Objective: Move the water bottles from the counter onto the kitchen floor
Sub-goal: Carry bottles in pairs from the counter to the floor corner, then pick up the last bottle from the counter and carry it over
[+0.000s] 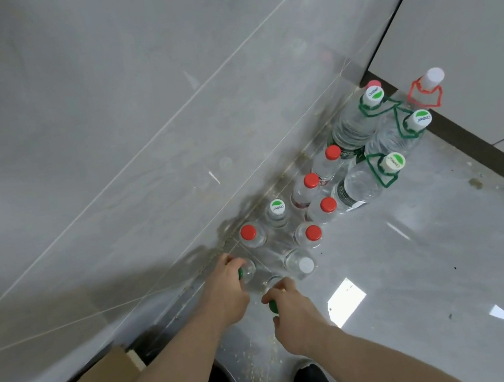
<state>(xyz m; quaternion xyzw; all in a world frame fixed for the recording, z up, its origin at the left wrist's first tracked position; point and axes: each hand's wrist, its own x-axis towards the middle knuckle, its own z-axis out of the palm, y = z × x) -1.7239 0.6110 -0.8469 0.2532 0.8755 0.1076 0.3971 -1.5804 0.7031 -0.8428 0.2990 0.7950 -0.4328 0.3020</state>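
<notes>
a green-capped bottle (247, 271) is gripped by the left hand (227, 290) and another (272, 290) by the right hand (292, 312), both held by their tops at the floor (422, 262) edge along the wall (98, 116), beside standing bottles (309, 211).

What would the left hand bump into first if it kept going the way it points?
Probably the red-capped bottle by the wall, just beyond the left hand, which grips a green-capped bottle. Depth is hard to judge, so it might slip past.
</notes>
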